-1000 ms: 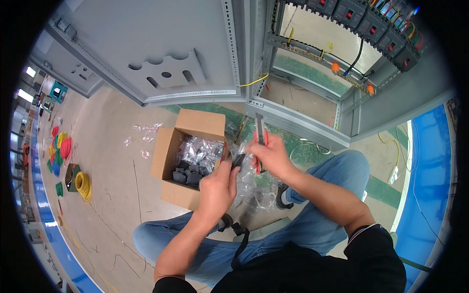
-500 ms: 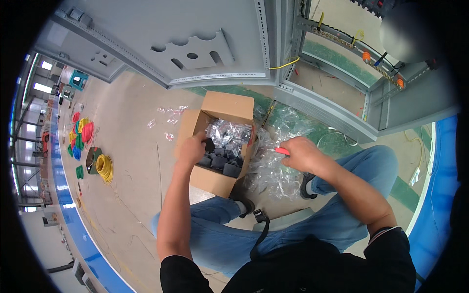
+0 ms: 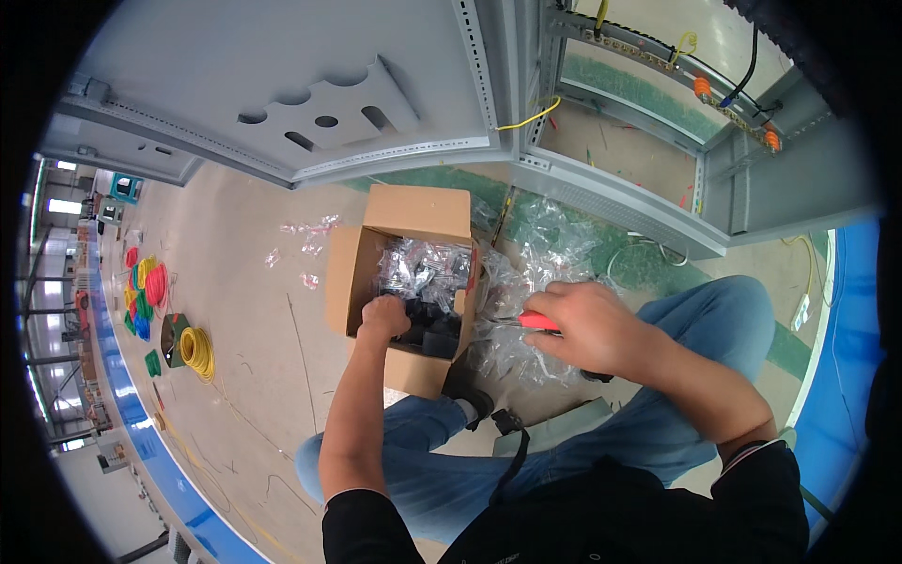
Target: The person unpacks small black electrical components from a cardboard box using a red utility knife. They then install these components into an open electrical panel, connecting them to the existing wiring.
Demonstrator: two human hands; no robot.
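Observation:
An open cardboard box (image 3: 418, 209) stands on the floor in front of me. Clear plastic bags of small parts (image 3: 423, 268) fill its far half, and dark, blocky pieces (image 3: 440, 342) lie in the near half. My left hand (image 3: 383, 318) reaches over the box's left side, fingers curled down by the dark pieces; whatever they grip is hidden. To the right of the box, my right hand (image 3: 592, 324) is closed around a red-handled tool (image 3: 539, 321), whose kind I cannot make out. Crumpled clear plastic (image 3: 526, 352) lies below that hand.
Grey metal cabinet doors (image 3: 235, 56) and an open cabinet frame (image 3: 620, 207) rise beyond the box. A yellow cable coil (image 3: 197, 352) and several coloured wire coils (image 3: 155, 282) lie at the left. A blue strip (image 3: 836, 376) borders the right side.
My left hand has lowered into the box with the dark piece it held above, which no longer shows. My right hand has turned slightly, showing more of the red handle. The view has shifted.

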